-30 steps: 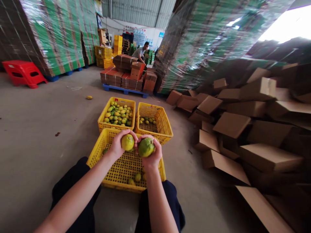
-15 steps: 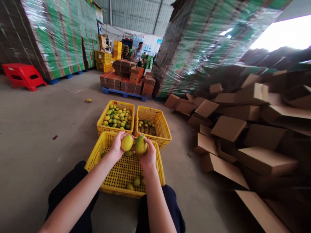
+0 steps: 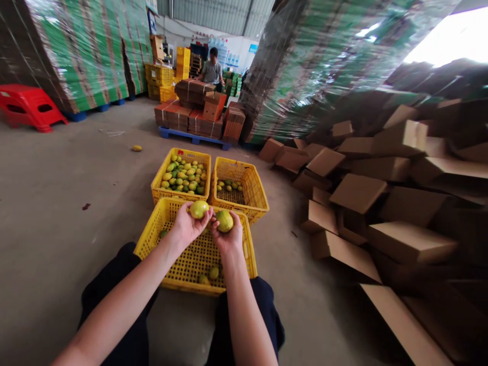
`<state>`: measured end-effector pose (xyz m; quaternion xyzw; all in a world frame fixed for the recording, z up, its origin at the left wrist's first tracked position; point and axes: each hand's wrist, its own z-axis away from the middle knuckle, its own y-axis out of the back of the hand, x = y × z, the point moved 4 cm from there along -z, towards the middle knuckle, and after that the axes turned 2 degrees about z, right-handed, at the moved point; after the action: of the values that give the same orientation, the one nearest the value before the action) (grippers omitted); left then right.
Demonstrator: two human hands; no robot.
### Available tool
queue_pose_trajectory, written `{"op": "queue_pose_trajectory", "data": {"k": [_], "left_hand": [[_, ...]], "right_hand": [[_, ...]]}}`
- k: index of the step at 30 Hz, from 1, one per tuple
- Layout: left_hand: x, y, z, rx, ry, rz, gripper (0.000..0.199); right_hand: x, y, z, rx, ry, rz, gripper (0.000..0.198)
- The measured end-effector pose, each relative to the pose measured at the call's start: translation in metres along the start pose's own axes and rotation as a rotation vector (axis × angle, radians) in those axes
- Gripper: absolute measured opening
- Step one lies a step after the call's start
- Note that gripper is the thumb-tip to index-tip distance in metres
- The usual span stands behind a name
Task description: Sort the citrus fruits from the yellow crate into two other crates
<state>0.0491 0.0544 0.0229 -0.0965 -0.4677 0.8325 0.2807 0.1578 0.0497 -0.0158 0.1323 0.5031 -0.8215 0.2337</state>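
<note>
Over the nearest yellow crate, my left hand is closed around a yellow-green mango. Just to its right, my right hand holds a greener mango with the fingers curled about it. The two fruits are close together, side by side. Inside the near crate a few mangoes lie at the front, and another green one shows at the left; my hands and forearms cover part of the inside.
Beyond stand a crate with many mangoes and, on its right, a crate holding several. Cardboard boxes are heaped at right. A loose mango and red stool stand left. A person sits behind stacked cartons.
Both mangoes have been turned in my hands: the left hand now cups its fruit from below, and the right one shows a different side. The view has tilted slightly down.
</note>
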Motion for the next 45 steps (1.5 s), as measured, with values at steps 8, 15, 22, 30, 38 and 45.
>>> {"op": "queue_pose_trajectory", "data": {"k": [8, 15, 22, 30, 38, 45], "left_hand": [[0.001, 0.005, -0.009, -0.021, -0.018, -0.11, 0.032], [0.0, 0.009, -0.012, -0.061, 0.011, -0.144, 0.036], [0.009, -0.007, -0.002, -0.476, -0.161, -0.046, 0.03], [0.011, -0.009, -0.008, -0.426, -0.319, 0.096, 0.026], [0.001, -0.001, -0.032, -0.464, -0.35, 0.191, 0.035], [0.001, 0.0, -0.038, -0.499, -0.387, 0.168, 0.039]], "right_hand": [[0.004, 0.007, -0.012, 0.097, -0.011, -0.136, 0.026], [0.008, -0.003, -0.007, 0.059, 0.015, -0.045, 0.03], [-0.009, -0.024, 0.007, -0.291, 0.318, 0.045, 0.04], [-0.001, -0.029, 0.004, -0.316, 0.349, -0.204, 0.026], [-0.001, -0.027, -0.002, -0.262, 0.403, -0.373, 0.037], [0.004, -0.022, -0.009, -0.228, 0.403, -0.363, 0.032]]}}
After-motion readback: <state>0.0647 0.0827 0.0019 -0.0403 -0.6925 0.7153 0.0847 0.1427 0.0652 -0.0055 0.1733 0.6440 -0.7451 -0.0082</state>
